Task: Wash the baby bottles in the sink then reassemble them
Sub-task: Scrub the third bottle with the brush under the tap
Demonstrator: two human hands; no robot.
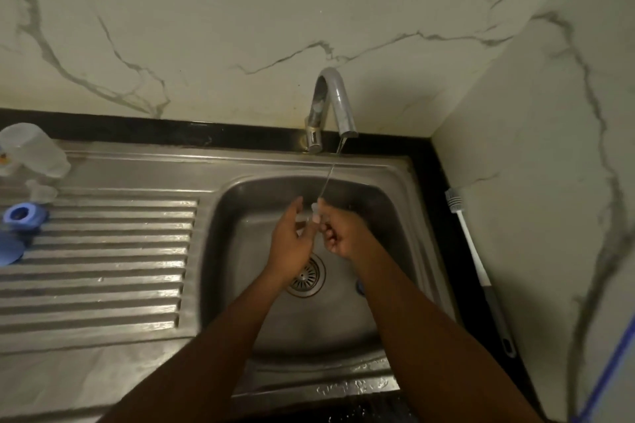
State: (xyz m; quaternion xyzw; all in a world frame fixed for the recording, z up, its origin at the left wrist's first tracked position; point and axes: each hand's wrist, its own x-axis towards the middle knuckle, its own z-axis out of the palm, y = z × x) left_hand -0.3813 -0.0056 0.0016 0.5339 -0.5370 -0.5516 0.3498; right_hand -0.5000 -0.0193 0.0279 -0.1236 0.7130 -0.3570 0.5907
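Observation:
Both hands are over the steel sink [395, 203], under a thin stream of water from the tap [335, 103]. My right hand [338, 232] pinches a small clear teat [314, 211] with curled fingers. My left hand [292, 237] is beside it, fingers relaxed, touching the teat from the left. On the drainboard at far left lie a clear bottle body [34, 149], a clear small part [41, 191], a blue collar ring [24, 215] and a blue cap [8, 251]. A blue piece [360, 287] lies in the basin, partly hidden by my right forearm.
A bottle brush [477, 264] with a white handle lies on the black counter strip right of the sink. The drain strainer [307, 276] sits mid-basin. Marble walls close the back and right. The ribbed drainboard [103, 251] extends left.

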